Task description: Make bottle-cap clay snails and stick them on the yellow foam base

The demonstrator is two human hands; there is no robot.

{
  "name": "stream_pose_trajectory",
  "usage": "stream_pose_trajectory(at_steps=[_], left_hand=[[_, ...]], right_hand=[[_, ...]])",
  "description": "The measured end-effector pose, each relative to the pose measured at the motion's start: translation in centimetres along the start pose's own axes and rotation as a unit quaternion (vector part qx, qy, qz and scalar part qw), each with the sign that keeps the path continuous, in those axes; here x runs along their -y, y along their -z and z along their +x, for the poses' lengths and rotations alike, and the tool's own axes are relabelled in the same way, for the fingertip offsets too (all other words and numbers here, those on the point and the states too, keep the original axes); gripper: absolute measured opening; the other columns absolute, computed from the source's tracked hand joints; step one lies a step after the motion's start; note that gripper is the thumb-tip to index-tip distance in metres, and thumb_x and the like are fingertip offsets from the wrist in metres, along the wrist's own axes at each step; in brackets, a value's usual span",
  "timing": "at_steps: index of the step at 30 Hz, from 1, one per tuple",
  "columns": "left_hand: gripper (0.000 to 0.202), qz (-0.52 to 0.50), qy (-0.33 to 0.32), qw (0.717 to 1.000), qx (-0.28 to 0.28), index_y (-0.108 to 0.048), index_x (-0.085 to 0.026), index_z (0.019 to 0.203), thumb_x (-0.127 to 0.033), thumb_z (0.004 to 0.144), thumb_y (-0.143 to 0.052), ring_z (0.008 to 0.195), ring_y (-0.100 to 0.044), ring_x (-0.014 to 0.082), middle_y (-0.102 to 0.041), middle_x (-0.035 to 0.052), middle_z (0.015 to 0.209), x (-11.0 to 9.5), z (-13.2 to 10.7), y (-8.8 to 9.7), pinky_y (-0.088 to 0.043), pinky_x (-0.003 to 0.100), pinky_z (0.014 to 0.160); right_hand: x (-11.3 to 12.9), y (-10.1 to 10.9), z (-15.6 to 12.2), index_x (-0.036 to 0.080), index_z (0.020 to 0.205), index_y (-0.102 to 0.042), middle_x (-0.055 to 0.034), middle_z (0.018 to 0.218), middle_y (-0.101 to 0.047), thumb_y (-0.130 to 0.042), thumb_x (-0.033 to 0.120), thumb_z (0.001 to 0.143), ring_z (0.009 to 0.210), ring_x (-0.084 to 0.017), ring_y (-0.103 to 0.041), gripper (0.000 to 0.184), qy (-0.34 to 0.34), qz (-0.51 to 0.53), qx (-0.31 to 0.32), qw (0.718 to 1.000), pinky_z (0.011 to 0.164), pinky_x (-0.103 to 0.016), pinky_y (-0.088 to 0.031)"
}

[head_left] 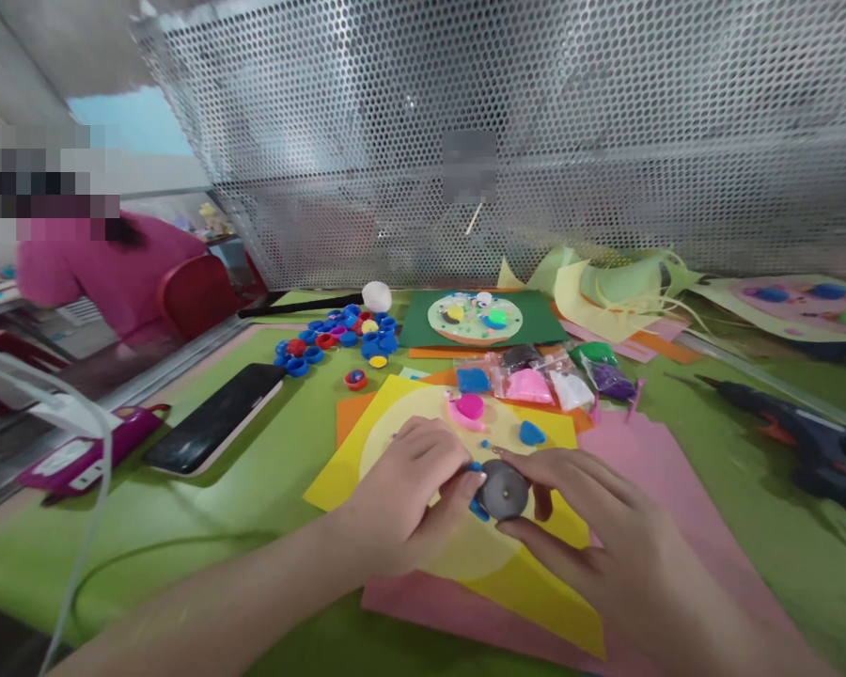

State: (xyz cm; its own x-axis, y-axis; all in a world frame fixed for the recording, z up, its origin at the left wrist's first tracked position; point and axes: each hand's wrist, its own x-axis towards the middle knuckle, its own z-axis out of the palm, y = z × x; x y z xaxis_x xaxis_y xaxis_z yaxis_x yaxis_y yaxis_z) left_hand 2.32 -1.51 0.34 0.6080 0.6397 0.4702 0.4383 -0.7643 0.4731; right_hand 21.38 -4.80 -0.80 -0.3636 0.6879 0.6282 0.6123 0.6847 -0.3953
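Note:
A dark grey round clay disc (502, 489) rests on a pale circle on yellow paper (395, 414). My left hand (407, 489) pinches its left edge, where a bit of blue clay shows. My right hand (606, 536) grips the disc from the right, fingers curled around it. Farther along the circle lie a pink clay shape (467, 408) and a blue clay piece (531, 432).
A phone (215, 417) lies to the left, bottle caps (338, 340) behind it. Clay bags (536, 381), a finished disc on green card (476, 318), paper scraps (606, 282) and a glue gun (796, 428) sit on the green table. Perforated metal screen behind; a person in pink at far left.

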Motion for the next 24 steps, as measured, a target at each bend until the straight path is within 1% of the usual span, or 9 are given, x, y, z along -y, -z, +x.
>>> stream_pose_trajectory(at_steps=[4,8,11,15,19,21,22,24], left_hand=[[0.018,-0.007,-0.007,1.000,-0.012,-0.038,-0.019,0.070,-0.022,0.087,-0.035,0.065,-0.045,0.0171,-0.047,0.0027,0.066,0.16,-0.04,0.05,-0.039,0.032,0.065],[0.018,-0.022,-0.007,0.999,-0.030,-0.037,-0.020,0.070,-0.023,0.088,-0.035,0.064,-0.043,0.0167,-0.043,0.0009,0.064,0.27,-0.13,0.23,-0.038,0.033,0.064],[0.016,-0.016,-0.007,1.000,-0.023,-0.037,-0.019,0.070,-0.019,0.087,-0.038,0.064,-0.043,0.0161,-0.044,0.0008,0.064,0.17,-0.10,0.18,-0.038,0.032,0.064],[0.015,-0.010,-0.011,1.000,-0.018,-0.039,-0.019,0.072,-0.016,0.086,-0.038,0.067,-0.045,0.0163,-0.047,0.0026,0.068,0.05,-0.09,0.00,-0.040,0.032,0.066],[0.013,-0.027,-0.017,0.999,-0.020,-0.041,-0.019,0.073,-0.018,0.086,-0.038,0.068,-0.045,0.0171,-0.046,0.0025,0.068,0.17,-0.25,0.24,-0.041,0.034,0.067],[0.008,-0.057,-0.010,0.998,-0.035,-0.045,-0.018,0.083,-0.020,0.087,-0.038,0.073,-0.047,0.0182,-0.049,0.0039,0.074,0.34,-0.40,0.41,-0.042,0.036,0.070],[0.010,-0.076,-0.006,0.996,-0.047,-0.046,-0.017,0.092,-0.021,0.088,-0.037,0.079,-0.049,0.0191,-0.051,0.0055,0.080,0.45,-0.48,0.45,-0.043,0.037,0.075],[0.022,-0.112,-0.009,0.991,-0.071,-0.042,-0.018,0.111,-0.020,0.090,-0.036,0.095,-0.050,0.0212,-0.054,0.0087,0.096,0.70,-0.65,0.45,-0.041,0.042,0.087]], right_hand=[[-0.13,0.01,-0.06,0.017,0.098,-0.055,-0.0026,0.076,-0.062,-0.051,0.032,0.088,0.060,-0.012,-0.057,0.018,0.001,-0.002,-0.006,1.000,0.057,-0.025,-0.049],[-0.29,-0.08,-0.21,0.017,0.100,-0.054,-0.0024,0.075,-0.060,-0.050,0.032,0.089,0.060,-0.012,-0.056,0.019,0.003,-0.006,-0.008,1.000,0.056,-0.025,-0.049],[-0.30,-0.13,-0.26,0.018,0.101,-0.053,-0.0025,0.077,-0.060,-0.052,0.032,0.088,0.061,-0.012,-0.056,0.019,-0.005,0.002,0.004,1.000,0.058,-0.025,-0.048],[-0.20,-0.09,-0.18,0.017,0.098,-0.054,-0.0017,0.075,-0.059,-0.052,0.031,0.088,0.060,-0.012,-0.056,0.017,0.001,0.003,0.007,1.000,0.058,-0.024,-0.048],[-0.13,-0.06,-0.17,0.018,0.098,-0.054,-0.0008,0.076,-0.059,-0.052,0.032,0.088,0.060,-0.011,-0.056,0.018,-0.007,0.010,0.007,1.000,0.057,-0.023,-0.048],[-0.09,-0.02,-0.21,0.019,0.098,-0.054,0.0001,0.075,-0.059,-0.052,0.032,0.087,0.059,-0.010,-0.055,0.017,-0.018,0.017,0.006,1.000,0.056,-0.022,-0.047],[-0.08,0.02,-0.22,0.019,0.096,-0.054,0.0007,0.074,-0.059,-0.053,0.031,0.087,0.059,-0.010,-0.055,0.015,-0.024,0.021,0.006,0.999,0.055,-0.021,-0.047],[-0.05,0.09,-0.20,0.019,0.093,-0.053,0.0018,0.072,-0.058,-0.054,0.030,0.086,0.058,-0.010,-0.055,0.013,-0.033,0.030,0.006,0.999,0.054,-0.020,-0.046]])
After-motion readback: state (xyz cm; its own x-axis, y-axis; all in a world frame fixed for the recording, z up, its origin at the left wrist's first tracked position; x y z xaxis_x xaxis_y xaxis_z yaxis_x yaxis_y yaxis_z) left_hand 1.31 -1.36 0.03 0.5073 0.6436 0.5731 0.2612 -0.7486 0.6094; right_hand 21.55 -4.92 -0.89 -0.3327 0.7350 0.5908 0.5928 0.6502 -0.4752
